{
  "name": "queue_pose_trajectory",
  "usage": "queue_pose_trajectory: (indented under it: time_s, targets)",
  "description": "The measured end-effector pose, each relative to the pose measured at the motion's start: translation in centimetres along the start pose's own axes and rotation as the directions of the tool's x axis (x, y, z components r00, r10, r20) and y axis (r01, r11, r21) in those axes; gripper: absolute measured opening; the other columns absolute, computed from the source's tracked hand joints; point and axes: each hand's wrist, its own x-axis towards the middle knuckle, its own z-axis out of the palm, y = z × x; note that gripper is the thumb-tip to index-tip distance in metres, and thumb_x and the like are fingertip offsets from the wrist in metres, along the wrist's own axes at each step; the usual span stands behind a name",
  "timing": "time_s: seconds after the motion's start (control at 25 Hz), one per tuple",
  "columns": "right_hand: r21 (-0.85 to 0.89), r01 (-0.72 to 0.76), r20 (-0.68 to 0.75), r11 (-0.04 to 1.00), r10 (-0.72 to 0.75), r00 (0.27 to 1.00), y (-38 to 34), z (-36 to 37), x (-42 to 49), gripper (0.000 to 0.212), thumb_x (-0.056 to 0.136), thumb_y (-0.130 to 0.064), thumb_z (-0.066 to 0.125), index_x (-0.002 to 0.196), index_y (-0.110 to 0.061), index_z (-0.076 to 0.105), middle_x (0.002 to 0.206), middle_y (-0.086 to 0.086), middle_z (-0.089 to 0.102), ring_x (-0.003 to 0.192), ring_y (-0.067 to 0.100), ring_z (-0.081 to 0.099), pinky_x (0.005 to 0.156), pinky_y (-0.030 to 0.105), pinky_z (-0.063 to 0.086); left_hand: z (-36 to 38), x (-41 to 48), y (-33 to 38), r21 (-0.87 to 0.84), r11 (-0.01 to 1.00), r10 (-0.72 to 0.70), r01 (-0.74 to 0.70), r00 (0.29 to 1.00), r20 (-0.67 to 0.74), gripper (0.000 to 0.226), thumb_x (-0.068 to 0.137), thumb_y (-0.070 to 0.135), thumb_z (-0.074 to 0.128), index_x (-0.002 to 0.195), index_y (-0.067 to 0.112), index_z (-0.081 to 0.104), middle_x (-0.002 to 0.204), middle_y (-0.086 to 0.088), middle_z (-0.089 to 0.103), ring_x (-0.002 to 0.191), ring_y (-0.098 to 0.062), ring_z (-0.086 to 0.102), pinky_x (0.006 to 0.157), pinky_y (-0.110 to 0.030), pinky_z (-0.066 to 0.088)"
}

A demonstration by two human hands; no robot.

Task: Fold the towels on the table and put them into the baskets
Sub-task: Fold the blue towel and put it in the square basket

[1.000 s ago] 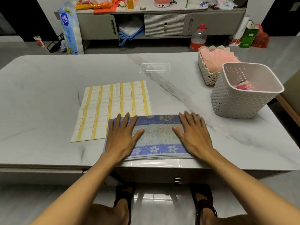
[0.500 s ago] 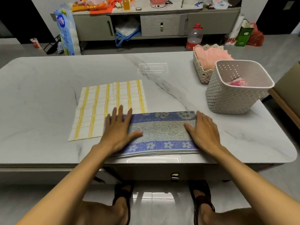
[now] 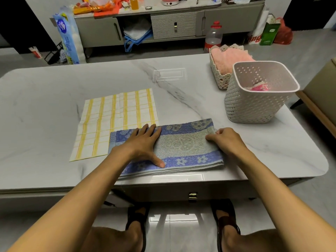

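Note:
A blue and grey patterned towel, folded into a long strip, lies at the table's near edge. My left hand lies flat on its left part, fingers straight. At the strip's right end my right hand has its fingers curled round the towel's edge. A yellow-checked white towel lies flat behind and left, partly under the blue one. At the right stand a tall white perforated basket with something pink inside and a low cream basket holding a pink towel.
The marble table has a rounded right corner and a drawer handle under the front edge. A cabinet, a bottle and bags stand on the floor beyond the table. A wooden chair edge is at the far right.
My hands slid apart along the blue towel. My right hand moved to the strip's right end and curled its fingers on the edge; my left hand stays flat.

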Motion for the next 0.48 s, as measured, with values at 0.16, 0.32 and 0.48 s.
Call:
queue_pose_trajectory:
  time_s: [0.16,0.32,0.48]
  targets:
    - [0.504,-0.001,0.158,0.864,-0.091,0.983,-3.9,-0.6,-2.7,0.016,0.089,-0.016,0.064,0.075,-0.012,0.058,0.066,0.006,0.065,0.055,0.017,0.062,0.063,0.030,0.050,0.4,-0.2,-0.1,-0.031,0.999,0.013,-0.014,0.999,-0.041,0.138,0.058,0.081,0.066,0.154,0.024,-0.014,0.163,-0.003,-0.017,0.149,-0.026,-0.018,0.121,-0.049,-0.006]
    - [0.496,0.080,0.197,0.865,-0.202,0.959,-10.2,-0.1,-4.8,0.015,0.088,-0.009,0.064,0.075,-0.012,0.056,0.066,0.008,0.058,0.058,0.019,0.055,0.061,0.028,0.046,0.0,-2.9,-1.9,-0.515,0.852,-0.080,-0.088,0.952,-0.294,0.107,0.068,0.058,0.077,0.153,0.023,0.022,0.161,-0.006,0.017,0.148,-0.025,0.017,0.118,-0.043,0.021]
    - [0.383,0.187,0.267,0.905,-0.303,0.915,-16.0,4.0,-5.4,0.011,0.086,-0.011,0.067,0.082,-0.009,0.056,0.071,0.013,0.051,0.062,0.023,0.048,0.054,0.027,0.039,0.8,-6.1,-7.3,-0.968,0.176,-0.571,-0.180,0.782,-0.250,0.019,0.092,0.022,0.065,0.108,0.013,0.064,0.101,-0.015,0.064,0.074,-0.020,0.060,0.064,-0.030,0.050]
